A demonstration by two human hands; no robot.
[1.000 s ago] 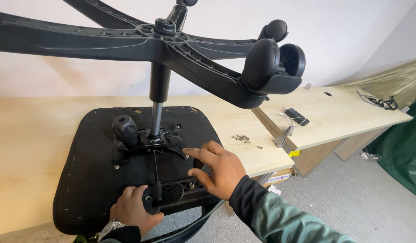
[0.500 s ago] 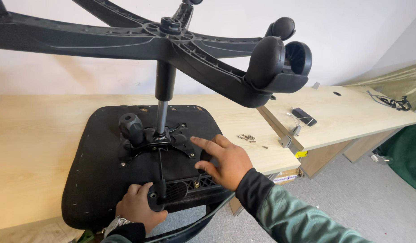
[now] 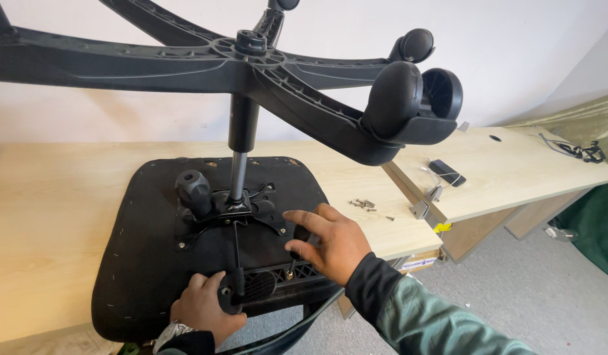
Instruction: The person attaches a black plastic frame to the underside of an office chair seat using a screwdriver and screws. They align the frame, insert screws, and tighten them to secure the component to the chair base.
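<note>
At lower left of the frame, the left hand (image 3: 202, 310) curls around a black lever handle (image 3: 229, 299) under the upturned chair seat (image 3: 139, 263), which lies on the wooden table (image 3: 47, 217). Right of it, the right hand (image 3: 330, 240) rests spread on the seat mechanism (image 3: 251, 210), perhaps touching a knob. Loose screws (image 3: 364, 204) lie farther right.

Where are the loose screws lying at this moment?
In the head view, the loose screws lie on the wooden table, right of the upturned seat, beyond the right hand.
</note>
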